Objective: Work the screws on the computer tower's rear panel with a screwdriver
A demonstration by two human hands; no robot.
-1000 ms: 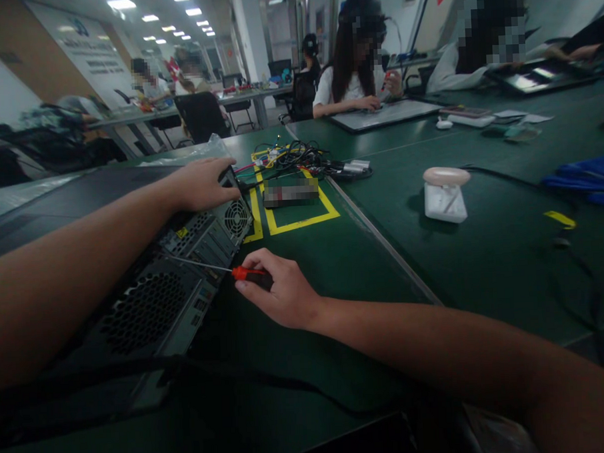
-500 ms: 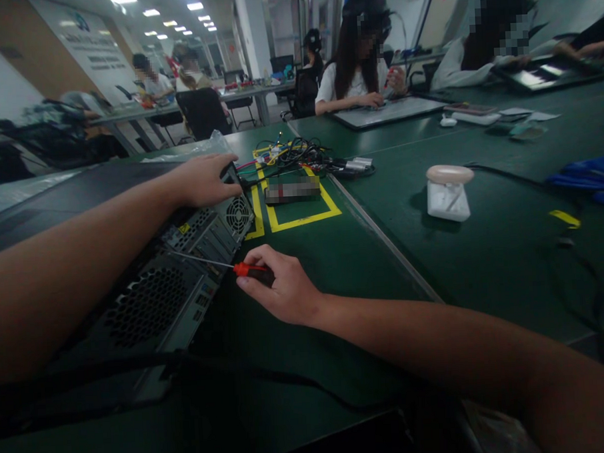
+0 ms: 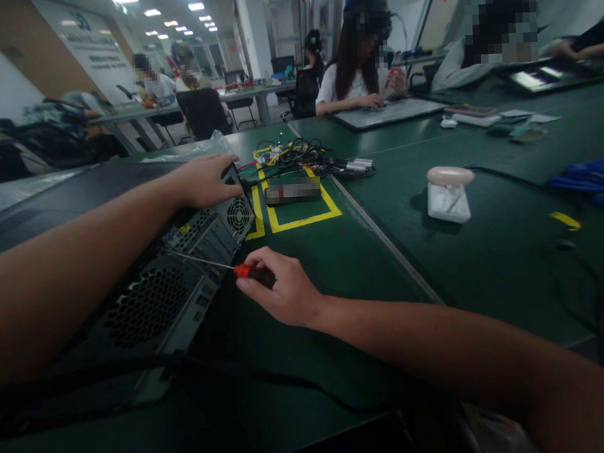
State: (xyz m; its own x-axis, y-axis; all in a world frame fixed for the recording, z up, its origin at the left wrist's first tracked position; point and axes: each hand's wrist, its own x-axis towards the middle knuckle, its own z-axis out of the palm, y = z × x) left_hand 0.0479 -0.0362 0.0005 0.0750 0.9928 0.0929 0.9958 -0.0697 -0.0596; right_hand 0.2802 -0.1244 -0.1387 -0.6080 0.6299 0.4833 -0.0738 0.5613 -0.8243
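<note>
A dark computer case point(image 3: 148, 303) lies at the left, its rear panel with a honeycomb vent and ports facing me. Over the case's far rear corner rests my left hand point(image 3: 207, 180), fingers spread and thumb apart, near the small round fan grille. My right hand point(image 3: 284, 287) is wrapped round the handle of a screwdriver point(image 3: 254, 274) with a red and black grip. Its thin shaft points left, and the tip reaches the rear panel above the honeycomb vent. Whether the tip sits in a screw is too small to tell.
Behind the case lie tangled cables point(image 3: 303, 153) and a dark object point(image 3: 293, 191) inside yellow tape. A white device with a round pinkish top point(image 3: 448, 193) stands on the green table point(image 3: 386, 316). People sit across the table; blue fabric point(image 3: 593, 180) lies right.
</note>
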